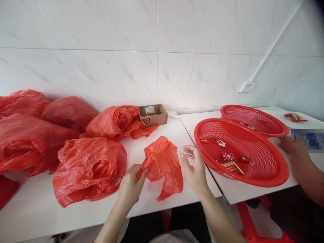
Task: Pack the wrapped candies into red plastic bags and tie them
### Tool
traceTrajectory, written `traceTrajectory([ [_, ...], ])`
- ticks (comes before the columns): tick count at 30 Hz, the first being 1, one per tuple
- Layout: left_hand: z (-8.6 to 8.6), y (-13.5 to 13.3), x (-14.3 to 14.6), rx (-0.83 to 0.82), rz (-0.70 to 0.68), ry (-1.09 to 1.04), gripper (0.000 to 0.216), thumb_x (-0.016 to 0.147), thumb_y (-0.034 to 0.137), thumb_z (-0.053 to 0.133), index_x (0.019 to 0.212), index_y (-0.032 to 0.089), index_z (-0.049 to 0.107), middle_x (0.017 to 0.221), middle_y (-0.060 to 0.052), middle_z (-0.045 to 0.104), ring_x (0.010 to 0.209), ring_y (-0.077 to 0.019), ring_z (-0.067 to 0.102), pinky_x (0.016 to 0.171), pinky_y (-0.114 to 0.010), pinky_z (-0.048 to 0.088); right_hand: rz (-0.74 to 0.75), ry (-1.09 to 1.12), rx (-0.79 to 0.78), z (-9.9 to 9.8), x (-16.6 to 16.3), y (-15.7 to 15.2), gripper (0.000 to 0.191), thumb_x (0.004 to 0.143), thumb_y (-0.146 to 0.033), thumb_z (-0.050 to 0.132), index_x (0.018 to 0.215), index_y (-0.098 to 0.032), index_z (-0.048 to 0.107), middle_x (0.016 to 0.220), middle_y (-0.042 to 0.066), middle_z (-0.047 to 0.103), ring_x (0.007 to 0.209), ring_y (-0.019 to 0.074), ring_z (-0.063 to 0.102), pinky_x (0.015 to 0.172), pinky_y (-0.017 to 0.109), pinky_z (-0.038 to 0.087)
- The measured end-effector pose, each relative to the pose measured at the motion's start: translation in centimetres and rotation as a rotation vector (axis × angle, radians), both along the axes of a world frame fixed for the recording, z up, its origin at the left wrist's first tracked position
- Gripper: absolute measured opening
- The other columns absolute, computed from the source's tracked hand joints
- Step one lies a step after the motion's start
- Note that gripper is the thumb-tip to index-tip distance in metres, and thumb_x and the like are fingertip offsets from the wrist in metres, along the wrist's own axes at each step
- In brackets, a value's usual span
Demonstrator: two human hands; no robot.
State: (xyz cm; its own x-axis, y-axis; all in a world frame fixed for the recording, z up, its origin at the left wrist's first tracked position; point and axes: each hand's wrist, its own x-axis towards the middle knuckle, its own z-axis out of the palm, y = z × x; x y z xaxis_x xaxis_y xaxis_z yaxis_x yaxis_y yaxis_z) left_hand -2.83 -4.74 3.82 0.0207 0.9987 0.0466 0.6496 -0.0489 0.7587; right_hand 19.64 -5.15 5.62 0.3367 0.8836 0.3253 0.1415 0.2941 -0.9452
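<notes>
My left hand [133, 182] pinches one corner of a thin red plastic bag [164, 158], which spreads crumpled over the white table in front of me. To the right of that bag, my right hand [194, 165] is raised with its fingers curved and apart, holding nothing. A large bundled red plastic bag [88, 168] lies just left of my left hand. Beside my right hand stands a red plastic basket [268, 162] with several small printed packets [228, 156] on its bottom.
More bulging red bags [30, 138] fill the table's left side. A cardboard box [154, 116] stands by the wall. Behind the near basket is a second red basket [253, 113]. Another person's hand [287, 145] is at its right, and a red stool [246, 222] stands below.
</notes>
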Motion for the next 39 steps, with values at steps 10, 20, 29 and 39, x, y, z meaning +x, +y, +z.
traceTrajectory([
  [10,2.4,-0.8,-0.4,-0.319,0.002,-1.139,0.013,0.086,0.031,0.064,0.086,0.018,0.065,0.082,-0.002,0.070,0.074,-0.0142,0.066,0.071,-0.022,0.052,0.280,-1.182,-0.281,-1.4,-1.9,1.1,0.031,0.093,-0.019,0.045,0.121,-0.014,0.058,0.111,0.014,0.066,0.105,0.0279,0.061,0.093,0.041,0.042],
  [20,3.5,0.4,-2.5,-0.362,0.266,-1.436,0.020,0.095,0.015,0.046,0.095,0.014,0.067,0.079,-0.005,0.073,0.066,-0.0130,0.070,0.069,-0.025,0.061,0.510,-1.163,-0.442,5.4,2.3,-2.7,0.043,0.092,-0.043,0.051,0.132,-0.027,0.058,0.089,0.007,0.074,0.093,0.0293,0.066,0.081,0.039,0.044],
  [29,3.4,-1.6,0.0,-0.602,-0.119,-1.357,0.064,0.089,0.027,0.062,0.146,0.042,0.036,0.119,-0.003,0.070,0.106,-0.0217,0.068,0.092,-0.035,0.056,0.466,-1.245,-0.252,3.0,0.3,0.3,0.034,0.086,-0.026,0.063,0.120,-0.024,0.064,0.121,0.011,0.066,0.115,0.0304,0.056,0.111,0.058,0.015],
  [39,2.2,-1.5,-3.3,-0.597,0.090,-1.253,0.064,0.081,0.028,0.069,0.139,0.042,0.046,0.144,0.007,0.051,0.130,-0.0231,0.050,0.095,-0.025,0.052,0.629,-0.681,-0.310,8.9,12.7,1.1,0.039,0.093,-0.042,0.050,0.127,-0.026,0.059,0.125,0.005,0.064,0.113,0.0175,0.060,0.092,0.029,0.047],
])
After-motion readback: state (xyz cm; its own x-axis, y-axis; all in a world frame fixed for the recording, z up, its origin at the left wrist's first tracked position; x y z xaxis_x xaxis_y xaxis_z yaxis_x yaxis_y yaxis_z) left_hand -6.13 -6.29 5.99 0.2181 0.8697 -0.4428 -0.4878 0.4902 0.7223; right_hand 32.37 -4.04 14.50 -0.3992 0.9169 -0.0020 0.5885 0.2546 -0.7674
